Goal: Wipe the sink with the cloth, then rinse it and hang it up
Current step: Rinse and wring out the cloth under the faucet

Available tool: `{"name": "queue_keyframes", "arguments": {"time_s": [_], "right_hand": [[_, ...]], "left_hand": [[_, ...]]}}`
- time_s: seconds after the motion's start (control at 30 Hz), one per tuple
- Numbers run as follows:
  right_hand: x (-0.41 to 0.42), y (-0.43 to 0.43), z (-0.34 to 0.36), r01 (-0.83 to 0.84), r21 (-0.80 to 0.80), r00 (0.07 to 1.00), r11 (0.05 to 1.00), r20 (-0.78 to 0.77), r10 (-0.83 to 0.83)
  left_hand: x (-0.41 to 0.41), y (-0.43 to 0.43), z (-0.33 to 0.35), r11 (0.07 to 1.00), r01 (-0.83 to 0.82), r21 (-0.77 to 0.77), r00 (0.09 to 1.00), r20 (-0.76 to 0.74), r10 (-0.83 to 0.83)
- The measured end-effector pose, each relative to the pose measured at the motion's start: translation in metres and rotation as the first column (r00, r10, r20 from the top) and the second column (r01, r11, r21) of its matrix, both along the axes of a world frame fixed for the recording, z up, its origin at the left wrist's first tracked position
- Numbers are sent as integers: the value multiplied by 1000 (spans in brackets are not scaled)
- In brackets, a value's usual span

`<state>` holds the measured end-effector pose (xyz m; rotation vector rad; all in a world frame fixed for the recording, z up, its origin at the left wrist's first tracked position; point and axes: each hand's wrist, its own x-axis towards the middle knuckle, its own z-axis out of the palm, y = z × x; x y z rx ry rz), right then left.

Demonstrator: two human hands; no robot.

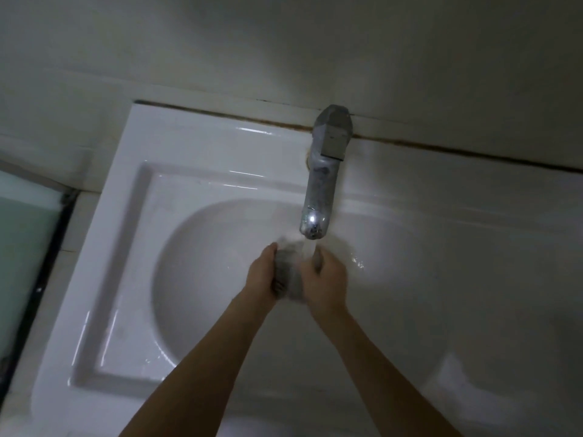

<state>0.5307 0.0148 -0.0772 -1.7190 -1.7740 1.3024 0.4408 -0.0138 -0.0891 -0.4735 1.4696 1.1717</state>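
Both hands, left hand [263,272] and right hand [325,283], grip the bunched cloth [288,269] mid-sink [104,234], right under the tap [318,197] at 12 o'clock so the water runs through it.

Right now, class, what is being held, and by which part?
The grey cloth, bunched under the running tap: the left hand grips its left side, the right hand its right side.

A plain pale wall [220,42] was seen far past the fingers [266,257]. A soft patch of light was thrown on it up there. Well off to the left of the fingers, a green glass pane [22,247] was held in a dark frame [42,272]. The room was dimly lit.
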Motion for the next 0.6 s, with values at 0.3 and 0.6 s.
{"name": "queue_keyframes", "arguments": {"time_s": [0.3,0.6], "right_hand": [[-16,34,-20,-7,21,1000,1000,13,7],[-14,13,10,92,-505,960,858,-184,-211]], "left_hand": [[3,-9,20,987,150,62,986,66,-154],[-52,-42,40,976,202,-79,926,-308,-216]]}}
